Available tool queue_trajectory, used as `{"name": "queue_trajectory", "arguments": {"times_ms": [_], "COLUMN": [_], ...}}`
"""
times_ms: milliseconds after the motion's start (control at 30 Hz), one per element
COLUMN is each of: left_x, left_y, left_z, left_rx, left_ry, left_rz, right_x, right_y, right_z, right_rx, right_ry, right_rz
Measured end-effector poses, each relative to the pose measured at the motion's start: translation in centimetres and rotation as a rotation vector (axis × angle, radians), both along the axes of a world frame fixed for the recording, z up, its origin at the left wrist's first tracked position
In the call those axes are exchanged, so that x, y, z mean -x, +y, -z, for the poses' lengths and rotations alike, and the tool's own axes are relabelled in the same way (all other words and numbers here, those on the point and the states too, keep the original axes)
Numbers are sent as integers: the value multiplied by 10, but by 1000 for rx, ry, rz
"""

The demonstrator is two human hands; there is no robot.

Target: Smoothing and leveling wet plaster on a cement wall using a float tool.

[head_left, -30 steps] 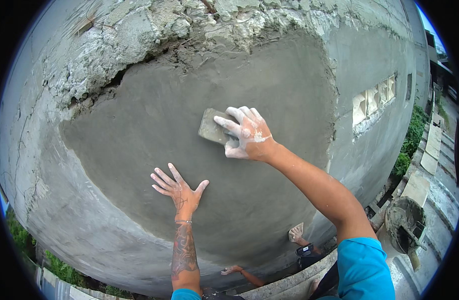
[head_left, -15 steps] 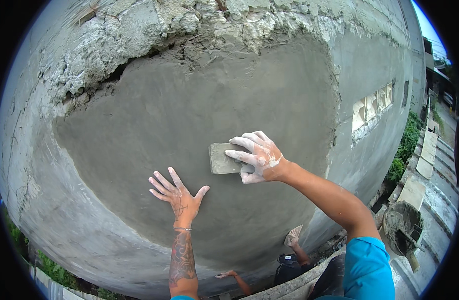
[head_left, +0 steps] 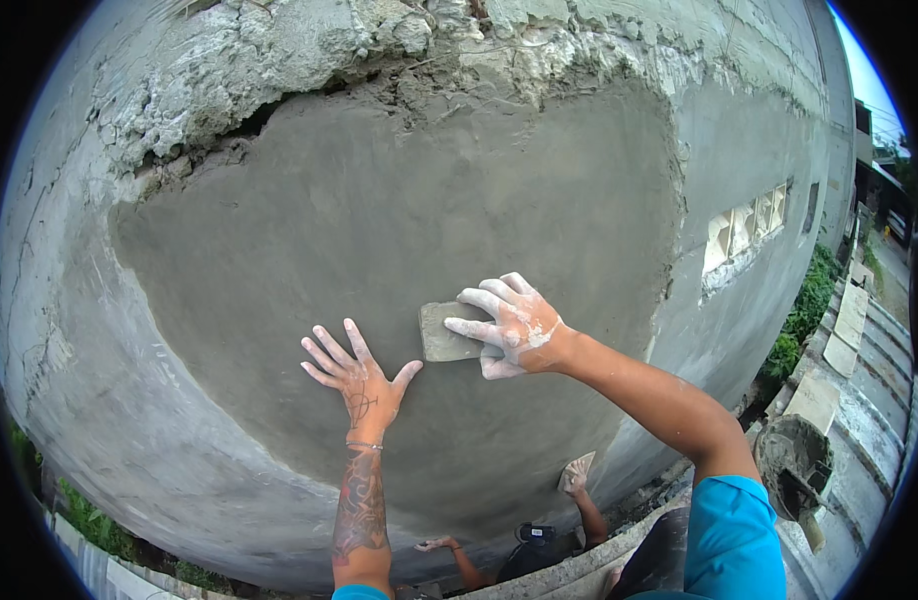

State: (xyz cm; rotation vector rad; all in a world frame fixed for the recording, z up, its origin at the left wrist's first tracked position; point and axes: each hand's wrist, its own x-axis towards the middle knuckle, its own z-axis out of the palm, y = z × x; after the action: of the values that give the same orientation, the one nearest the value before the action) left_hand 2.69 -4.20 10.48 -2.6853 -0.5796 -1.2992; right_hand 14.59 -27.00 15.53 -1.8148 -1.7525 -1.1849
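A wet grey patch of smoothed mortar (head_left: 399, 200) covers much of the wall. My left hand (head_left: 359, 372) lies flat on it with fingers spread, holding nothing, just left of a rectangular grey sponge-like float (head_left: 437, 348). My right hand (head_left: 509, 332), coated in pale residue, grips that float against the mortar. The float's underside is hidden. A ragged band of broken concrete (head_left: 229, 80) with a dark crack runs above the patch.
Below, another person's hand (head_left: 577, 472) holds a small pale tool at the wall; another hand (head_left: 434, 542) reaches from the lower edge. At right, a bucket (head_left: 789, 460) of mortar stands by a ridged roof (head_left: 879, 390). A block vent (head_left: 744, 225) pierces the wall.
My right hand has moved down and slightly right with the float, now level with my left hand. My left hand stays spread on the wall. The co-worker's upper hand has shifted slightly.
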Motion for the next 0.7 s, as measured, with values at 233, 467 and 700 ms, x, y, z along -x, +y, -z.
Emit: {"name": "queue_trajectory", "arguments": {"times_ms": [233,467,700], "left_x": [-1,3,0], "left_y": [-1,2,-3], "left_z": [0,3,-1], "left_rx": [1,-21,-15], "left_ry": [-5,-12,-48], "left_rz": [35,58,115], "right_x": [-4,59,44], "right_y": [-25,2,-2], "right_z": [-82,3,-97], "right_rx": [-630,67,-419], "right_ry": [223,517,514], "right_rz": [586,609,757]}}
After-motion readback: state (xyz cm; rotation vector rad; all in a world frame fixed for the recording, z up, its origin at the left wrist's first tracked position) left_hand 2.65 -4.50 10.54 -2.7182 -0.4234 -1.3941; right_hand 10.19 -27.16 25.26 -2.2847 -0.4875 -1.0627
